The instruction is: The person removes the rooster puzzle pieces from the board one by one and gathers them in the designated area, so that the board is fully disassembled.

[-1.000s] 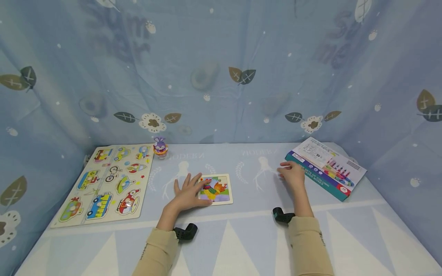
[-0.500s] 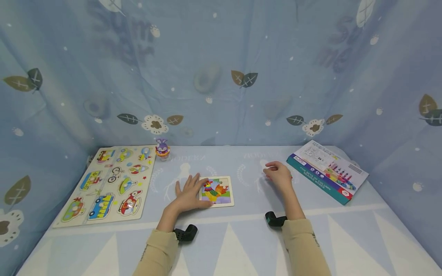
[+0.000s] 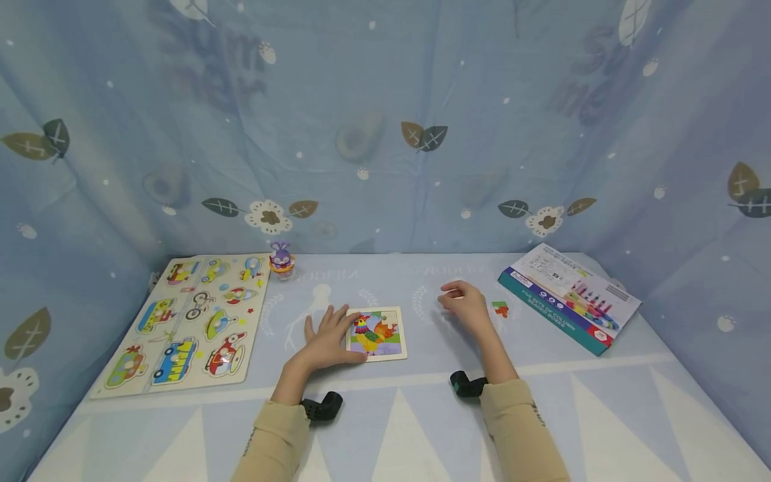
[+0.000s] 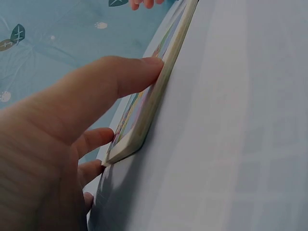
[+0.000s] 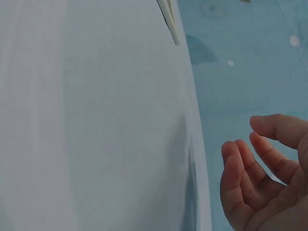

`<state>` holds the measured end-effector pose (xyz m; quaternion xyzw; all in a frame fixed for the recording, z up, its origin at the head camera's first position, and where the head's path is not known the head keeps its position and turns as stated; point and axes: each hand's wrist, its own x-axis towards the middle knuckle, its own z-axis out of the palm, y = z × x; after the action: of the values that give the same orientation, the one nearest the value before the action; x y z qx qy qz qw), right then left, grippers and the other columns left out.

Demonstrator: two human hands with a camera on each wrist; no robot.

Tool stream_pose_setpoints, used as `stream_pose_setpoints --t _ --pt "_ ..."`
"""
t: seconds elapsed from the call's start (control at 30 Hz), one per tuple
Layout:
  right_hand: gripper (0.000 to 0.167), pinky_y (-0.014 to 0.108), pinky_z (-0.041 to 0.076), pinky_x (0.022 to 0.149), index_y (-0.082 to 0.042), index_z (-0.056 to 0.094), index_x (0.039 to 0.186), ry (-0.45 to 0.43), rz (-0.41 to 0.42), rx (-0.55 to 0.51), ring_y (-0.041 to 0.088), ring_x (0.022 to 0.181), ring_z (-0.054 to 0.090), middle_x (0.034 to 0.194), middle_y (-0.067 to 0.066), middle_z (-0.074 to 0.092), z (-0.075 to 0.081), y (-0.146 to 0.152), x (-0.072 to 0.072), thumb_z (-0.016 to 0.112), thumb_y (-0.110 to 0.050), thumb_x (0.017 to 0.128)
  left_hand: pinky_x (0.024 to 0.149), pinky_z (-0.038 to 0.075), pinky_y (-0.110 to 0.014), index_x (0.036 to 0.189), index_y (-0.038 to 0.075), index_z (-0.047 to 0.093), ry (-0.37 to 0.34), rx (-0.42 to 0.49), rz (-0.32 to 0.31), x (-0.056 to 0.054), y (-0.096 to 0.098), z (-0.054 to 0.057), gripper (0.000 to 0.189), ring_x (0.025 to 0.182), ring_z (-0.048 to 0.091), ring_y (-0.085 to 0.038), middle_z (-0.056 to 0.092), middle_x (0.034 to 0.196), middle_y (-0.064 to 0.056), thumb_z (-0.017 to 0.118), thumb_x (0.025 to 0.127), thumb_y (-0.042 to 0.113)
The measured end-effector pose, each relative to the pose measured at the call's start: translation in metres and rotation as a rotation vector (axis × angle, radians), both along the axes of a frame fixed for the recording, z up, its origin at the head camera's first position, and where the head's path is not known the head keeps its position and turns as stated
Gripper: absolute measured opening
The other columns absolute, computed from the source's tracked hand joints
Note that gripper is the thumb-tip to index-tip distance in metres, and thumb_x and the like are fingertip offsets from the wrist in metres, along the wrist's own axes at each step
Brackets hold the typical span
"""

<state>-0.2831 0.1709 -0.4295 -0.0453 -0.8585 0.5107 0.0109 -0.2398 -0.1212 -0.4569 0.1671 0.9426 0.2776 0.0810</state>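
A small wooden jigsaw puzzle (image 3: 393,343) with a colourful rooster picture lies flat in its pale frame on the table. My left hand (image 3: 325,340) rests at its left side, fingers spread and thumb lying on the near edge. In the left wrist view the thumb (image 4: 130,74) presses on the frame's rim, while other fingertips touch the side. My right hand (image 3: 470,309) hovers to the right of the puzzle, fingers loosely bent. Nothing shows between the thumb and fingertips in the right wrist view. A red-and-green puzzle piece (image 3: 500,308) lies on the table just right of that hand.
A large peg puzzle board (image 3: 255,335) with vehicle pictures lies at the left. Behind its right corner stands a purple rabbit figure (image 3: 281,260). A teal-and-white toy box (image 3: 569,294) sits at the back right, before the blue curtain (image 3: 385,87).
My right hand has moved left from beside the toy box, uncovering the red-and-green puzzle piece. My left hand stays at the rooster puzzle, which keeps its place.
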Motion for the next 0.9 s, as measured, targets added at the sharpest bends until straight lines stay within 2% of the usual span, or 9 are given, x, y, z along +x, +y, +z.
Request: stream_pose_setpoints --t 0.5,0.9 --pt "0.025 0.027 0.052 0.065 -0.002 0.064 0.105 0.023 0.041 -0.021 0.015 0.071 0.063 0.093 0.012 0.062 -0.005 -0.036 0.001 0.066 -0.012 0.082 0.1 -0.014 -0.065 0.141 0.016 0.038 -0.016 0.033 0.007 0.0 0.0 -0.002 0.087 0.14 0.002 -0.039 0.02 0.152 -0.013 0.074 0.068 0.045" --pt "0.022 0.028 0.052 0.064 -0.003 0.065 0.102 0.025 0.08 -0.043 0.017 0.071 0.062 0.089 0.011 0.062 -0.009 -0.06 0.001 0.067 -0.01 0.081 0.101 -0.014 -0.064 0.14 0.011 0.038 -0.011 0.038 0.023 0.0 0.0 -0.001 0.089 0.14 0.004 -0.037 0.022 0.152 -0.012 0.075 0.067 0.045"
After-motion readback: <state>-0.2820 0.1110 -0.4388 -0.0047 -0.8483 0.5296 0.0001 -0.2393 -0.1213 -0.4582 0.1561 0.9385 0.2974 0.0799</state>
